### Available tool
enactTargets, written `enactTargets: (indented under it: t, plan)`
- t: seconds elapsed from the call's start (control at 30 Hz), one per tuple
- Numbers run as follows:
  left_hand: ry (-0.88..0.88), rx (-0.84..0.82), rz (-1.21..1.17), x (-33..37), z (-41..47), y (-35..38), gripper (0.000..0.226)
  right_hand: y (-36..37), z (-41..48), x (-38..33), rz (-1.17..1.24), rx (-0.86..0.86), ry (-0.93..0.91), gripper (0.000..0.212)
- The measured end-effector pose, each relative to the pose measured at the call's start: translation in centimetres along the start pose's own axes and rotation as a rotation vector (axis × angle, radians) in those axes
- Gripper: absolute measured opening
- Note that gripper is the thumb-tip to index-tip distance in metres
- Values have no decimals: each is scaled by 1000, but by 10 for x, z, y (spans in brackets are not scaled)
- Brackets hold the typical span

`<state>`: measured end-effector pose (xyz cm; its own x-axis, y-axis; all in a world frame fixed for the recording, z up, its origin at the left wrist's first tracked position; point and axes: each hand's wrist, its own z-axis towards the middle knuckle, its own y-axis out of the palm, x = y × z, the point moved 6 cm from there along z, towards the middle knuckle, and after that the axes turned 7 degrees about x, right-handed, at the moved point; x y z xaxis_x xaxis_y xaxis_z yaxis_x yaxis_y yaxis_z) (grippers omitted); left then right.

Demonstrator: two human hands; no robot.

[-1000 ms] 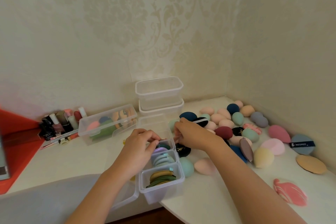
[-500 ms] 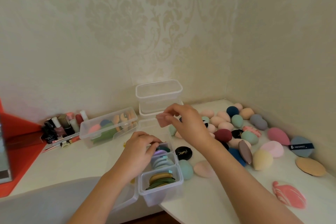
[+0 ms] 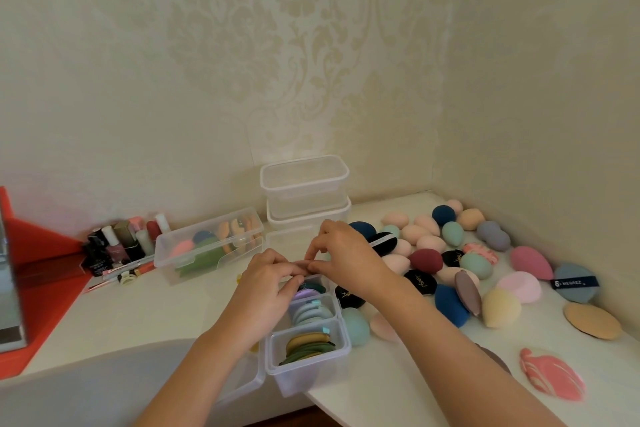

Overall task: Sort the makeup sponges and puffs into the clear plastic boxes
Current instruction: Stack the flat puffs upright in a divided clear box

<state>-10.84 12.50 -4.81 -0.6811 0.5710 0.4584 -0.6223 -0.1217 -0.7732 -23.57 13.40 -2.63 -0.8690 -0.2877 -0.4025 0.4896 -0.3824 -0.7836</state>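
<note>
White desk [image 3: 156,308]; left hand [image 3: 266,288], right hand [image 3: 346,253] meet over divided box [image 3: 304,378]; cannot tell if fingers [image 3: 317,243] grasp anything

One head-worn wide view — facing forward and down, close over the left hand [image 3: 266,291] and right hand [image 3: 349,253].

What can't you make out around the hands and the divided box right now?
Head view only.
1. Whether the fingers hold anything: the left hand and right hand cover the spot.
2. Far compartment of the divided box: mostly under the left hand.
3. A brown thing: mostly behind the right forearm.
4. Labels on the bottles: too small.
</note>
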Motion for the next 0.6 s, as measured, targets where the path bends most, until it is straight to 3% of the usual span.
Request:
enactTargets:
  t: [0.27, 0.47, 0.6]
  plan:
    - [54, -10, -2, 6, 0, 0, 20, -1, 1, -5, -220, -111, -97, 26]
    - [44, -21, 44, 5, -2, 4, 20, 3, -6, 11, -114, -262, 24, 38]
    - [-7, -32, 49, 3, -3, 4, 18, 9, -7, 19, -30, -269, 108, 39]
